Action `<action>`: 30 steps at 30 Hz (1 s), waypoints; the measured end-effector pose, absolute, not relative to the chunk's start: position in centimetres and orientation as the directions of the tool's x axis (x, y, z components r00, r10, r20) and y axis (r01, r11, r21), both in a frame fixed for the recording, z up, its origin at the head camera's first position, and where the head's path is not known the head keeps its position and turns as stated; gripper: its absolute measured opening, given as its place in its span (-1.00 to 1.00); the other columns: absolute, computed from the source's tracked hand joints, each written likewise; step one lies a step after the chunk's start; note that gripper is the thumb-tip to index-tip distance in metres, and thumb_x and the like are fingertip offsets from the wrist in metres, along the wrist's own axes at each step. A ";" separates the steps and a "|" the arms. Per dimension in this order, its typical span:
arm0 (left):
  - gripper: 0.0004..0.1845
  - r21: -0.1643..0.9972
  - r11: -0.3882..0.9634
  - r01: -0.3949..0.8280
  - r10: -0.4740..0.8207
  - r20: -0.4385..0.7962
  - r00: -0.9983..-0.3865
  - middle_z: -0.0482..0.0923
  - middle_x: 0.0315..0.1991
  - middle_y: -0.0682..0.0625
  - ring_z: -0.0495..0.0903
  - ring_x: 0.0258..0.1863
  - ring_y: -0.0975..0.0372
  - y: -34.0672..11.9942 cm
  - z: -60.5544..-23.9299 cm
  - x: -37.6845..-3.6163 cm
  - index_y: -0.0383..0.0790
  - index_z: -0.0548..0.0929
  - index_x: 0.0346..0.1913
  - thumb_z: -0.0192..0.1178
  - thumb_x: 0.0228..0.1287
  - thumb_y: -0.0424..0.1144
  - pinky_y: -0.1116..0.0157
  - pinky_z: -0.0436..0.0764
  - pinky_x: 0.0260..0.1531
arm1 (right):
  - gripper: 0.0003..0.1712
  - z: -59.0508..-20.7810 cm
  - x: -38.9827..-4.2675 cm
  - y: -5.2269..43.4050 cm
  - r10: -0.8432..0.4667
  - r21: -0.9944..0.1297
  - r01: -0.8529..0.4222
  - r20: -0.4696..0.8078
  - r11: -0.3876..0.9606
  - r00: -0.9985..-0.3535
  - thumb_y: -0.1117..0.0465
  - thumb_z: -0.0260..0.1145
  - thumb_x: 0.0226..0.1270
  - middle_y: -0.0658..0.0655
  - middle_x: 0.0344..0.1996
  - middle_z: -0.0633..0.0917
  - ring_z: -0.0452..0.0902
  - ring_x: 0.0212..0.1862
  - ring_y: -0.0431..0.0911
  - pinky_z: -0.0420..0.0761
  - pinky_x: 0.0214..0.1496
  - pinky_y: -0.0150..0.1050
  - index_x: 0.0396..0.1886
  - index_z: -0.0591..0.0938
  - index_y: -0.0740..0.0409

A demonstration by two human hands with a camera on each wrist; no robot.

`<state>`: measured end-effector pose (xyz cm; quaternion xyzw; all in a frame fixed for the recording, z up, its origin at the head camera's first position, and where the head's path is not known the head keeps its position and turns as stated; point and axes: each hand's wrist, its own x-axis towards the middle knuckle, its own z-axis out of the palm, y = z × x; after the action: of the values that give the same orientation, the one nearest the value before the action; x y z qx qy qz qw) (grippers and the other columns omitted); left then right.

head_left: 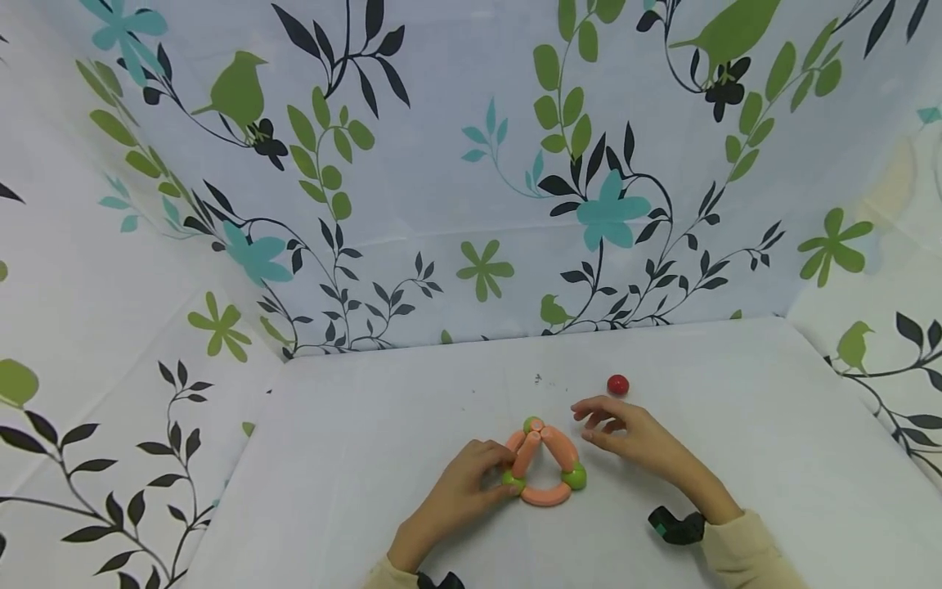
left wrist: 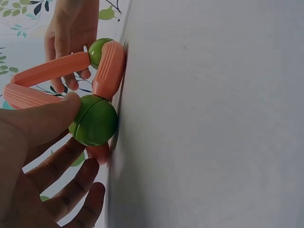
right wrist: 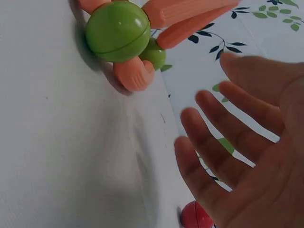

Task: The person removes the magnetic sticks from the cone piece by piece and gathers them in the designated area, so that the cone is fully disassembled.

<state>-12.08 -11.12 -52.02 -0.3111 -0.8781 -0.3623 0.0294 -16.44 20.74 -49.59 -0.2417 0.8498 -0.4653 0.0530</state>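
Observation:
On the white table stands a pyramid-shaped toy frame (head_left: 559, 447) built of orange rods, straight and curved, with green balls at its corners. My left hand (head_left: 468, 483) holds its left corner. There, in the left wrist view, the thumb lies against a green ball (left wrist: 94, 121) and an orange rod, with the index finger beneath and the other fingers spread loosely. To the right of the frame, my right hand (head_left: 629, 438) hovers with nothing in it. Its fingers (right wrist: 218, 142) are spread and slightly bent, apart from the nearest green ball (right wrist: 118, 31).
A red ball (head_left: 618, 384) lies on the white table (head_left: 368, 433) just beyond the right hand. Cloth printed with leaves and birds (head_left: 456, 180) hangs behind the table and along both sides. Each wrist wears a dark camera band (head_left: 675, 526).

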 end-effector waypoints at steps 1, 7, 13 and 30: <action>-0.66 0.608 0.548 0.575 0.526 0.284 -0.801 0.72 -0.01 0.17 0.56 -0.07 0.26 -11.1 -52.1 -12.1 -0.04 0.72 0.03 0.52 0.21 -0.17 0.33 0.56 0.01 | -0.56 -49.7 -16.3 20.7 -0.481 -0.826 -0.354 0.117 0.438 -0.869 0.13 0.39 0.47 0.12 0.09 0.75 0.63 0.00 -0.25 0.66 0.12 -0.35 0.27 0.62 0.12; -0.50 0.605 0.595 0.529 0.464 0.279 -0.841 0.72 0.04 0.14 0.64 0.00 0.23 -11.0 -52.0 -12.5 -0.03 0.64 0.24 0.50 0.24 -0.18 0.28 0.61 0.06 | -0.60 -50.5 -16.0 20.1 -0.576 -0.845 -0.390 0.123 0.366 -0.808 0.11 0.36 0.51 0.08 0.12 0.74 0.64 0.01 -0.18 0.66 0.15 -0.29 0.27 0.64 0.05; -0.42 0.601 0.625 0.498 0.432 0.265 -0.862 0.73 0.03 0.13 0.68 0.02 0.21 -10.8 -51.6 -13.2 -0.05 0.57 0.34 0.48 0.27 -0.21 0.24 0.62 0.05 | -0.58 -50.5 -15.8 19.3 -0.582 -0.845 -0.389 0.118 0.367 -0.805 0.07 0.37 0.50 -0.04 0.10 0.74 0.64 0.06 -0.09 0.65 0.15 -0.25 0.30 0.63 -0.04; -0.64 0.470 0.670 0.576 0.396 0.430 -0.811 0.64 -0.10 0.16 0.61 -0.07 0.29 -10.6 -50.3 -11.8 -0.04 0.58 -0.06 0.51 0.19 -0.36 0.28 0.64 -0.03 | -0.50 -50.3 -15.1 18.5 -0.619 -0.825 -0.443 0.151 0.351 -0.771 0.20 0.40 0.45 0.01 0.00 0.75 0.62 0.04 -0.20 0.68 0.13 -0.23 0.34 0.60 0.10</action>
<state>-11.81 -10.57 -50.27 -0.2693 -0.9016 -0.3045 0.1477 -15.13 18.51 -50.26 -0.3252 0.8166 -0.4677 0.0936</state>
